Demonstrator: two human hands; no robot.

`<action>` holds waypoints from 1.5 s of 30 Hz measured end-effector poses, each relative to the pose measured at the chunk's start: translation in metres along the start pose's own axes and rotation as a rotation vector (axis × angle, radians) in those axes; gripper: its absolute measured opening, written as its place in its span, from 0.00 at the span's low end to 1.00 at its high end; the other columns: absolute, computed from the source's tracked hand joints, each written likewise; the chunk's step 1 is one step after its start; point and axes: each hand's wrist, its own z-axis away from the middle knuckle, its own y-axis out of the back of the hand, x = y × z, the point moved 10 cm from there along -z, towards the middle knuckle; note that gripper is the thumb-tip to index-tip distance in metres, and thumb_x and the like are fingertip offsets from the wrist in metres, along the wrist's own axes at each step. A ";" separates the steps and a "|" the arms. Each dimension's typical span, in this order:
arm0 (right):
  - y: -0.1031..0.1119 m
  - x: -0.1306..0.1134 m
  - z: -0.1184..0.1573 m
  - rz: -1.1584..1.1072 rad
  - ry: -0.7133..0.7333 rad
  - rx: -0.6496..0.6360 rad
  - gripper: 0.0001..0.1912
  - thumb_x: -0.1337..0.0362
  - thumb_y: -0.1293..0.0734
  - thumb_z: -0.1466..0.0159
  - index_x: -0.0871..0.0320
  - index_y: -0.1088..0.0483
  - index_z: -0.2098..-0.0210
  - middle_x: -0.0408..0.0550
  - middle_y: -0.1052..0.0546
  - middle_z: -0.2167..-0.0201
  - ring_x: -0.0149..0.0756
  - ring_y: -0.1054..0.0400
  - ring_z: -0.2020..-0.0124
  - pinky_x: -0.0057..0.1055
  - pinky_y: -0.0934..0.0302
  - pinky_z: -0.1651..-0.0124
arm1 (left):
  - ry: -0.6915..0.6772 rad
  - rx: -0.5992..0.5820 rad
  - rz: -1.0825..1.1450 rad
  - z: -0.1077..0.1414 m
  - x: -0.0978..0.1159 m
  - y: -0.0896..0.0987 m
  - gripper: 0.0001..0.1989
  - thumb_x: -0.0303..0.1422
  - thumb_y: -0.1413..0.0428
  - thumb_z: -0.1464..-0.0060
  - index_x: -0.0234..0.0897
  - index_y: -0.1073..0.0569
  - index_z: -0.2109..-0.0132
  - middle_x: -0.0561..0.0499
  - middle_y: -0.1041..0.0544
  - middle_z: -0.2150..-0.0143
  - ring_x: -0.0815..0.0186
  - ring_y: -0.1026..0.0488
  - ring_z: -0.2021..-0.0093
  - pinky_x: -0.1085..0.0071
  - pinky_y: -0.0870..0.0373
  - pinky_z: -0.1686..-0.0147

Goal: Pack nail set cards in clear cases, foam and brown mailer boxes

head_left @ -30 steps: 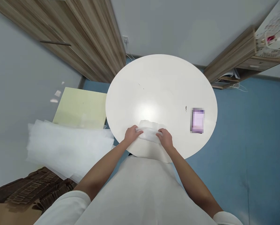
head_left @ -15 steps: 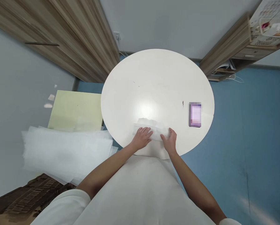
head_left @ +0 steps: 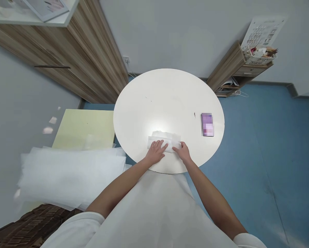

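Note:
A thin, folded white sheet [head_left: 171, 140] lies near the front edge of the round white table [head_left: 167, 89]. My left hand [head_left: 156, 152] rests on its left part, palm down with the fingers spread. At the sheet's right end, my right hand [head_left: 182, 152] pinches the edge between thumb and fingers. Whether the sheet is paper, cloth or foam I cannot tell.
A purple, blurred-out box [head_left: 207, 124] is on the table's right side. To my left, a pile of translucent white sheets [head_left: 71, 172] lies partly over a pale green-yellow surface [head_left: 84, 125]. A wooden wardrobe [head_left: 92, 55] and a small cabinet [head_left: 227, 69] stand behind.
The camera view has shifted, with the wardrobe top and more of the right floor now visible. The sheet's right end looks flatter and straighter, and my right hand has moved in onto it.

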 end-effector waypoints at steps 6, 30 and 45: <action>0.001 0.015 0.001 -0.165 -0.107 0.073 0.16 0.59 0.36 0.53 0.58 0.37 0.66 0.50 0.28 0.65 0.38 0.33 0.67 0.33 0.37 0.66 | 0.007 0.019 0.012 0.006 0.001 -0.004 0.32 0.38 0.46 0.53 0.44 0.47 0.41 0.43 0.40 0.44 0.53 0.43 0.45 0.56 0.51 0.46; -0.037 -0.024 0.014 0.055 0.112 -0.081 0.17 0.69 0.39 0.51 0.58 0.34 0.60 0.46 0.28 0.66 0.31 0.31 0.71 0.32 0.35 0.62 | -0.054 0.053 0.122 0.020 0.020 0.003 0.33 0.39 0.52 0.49 0.39 0.55 0.38 0.42 0.46 0.39 0.55 0.50 0.41 0.54 0.57 0.45; -0.022 -0.002 0.017 0.206 0.033 0.159 0.20 0.55 0.40 0.48 0.57 0.38 0.58 0.46 0.30 0.66 0.36 0.35 0.66 0.30 0.43 0.66 | 0.015 -0.044 0.208 0.023 0.009 -0.011 0.29 0.38 0.50 0.50 0.44 0.47 0.41 0.46 0.49 0.38 0.54 0.53 0.39 0.54 0.56 0.44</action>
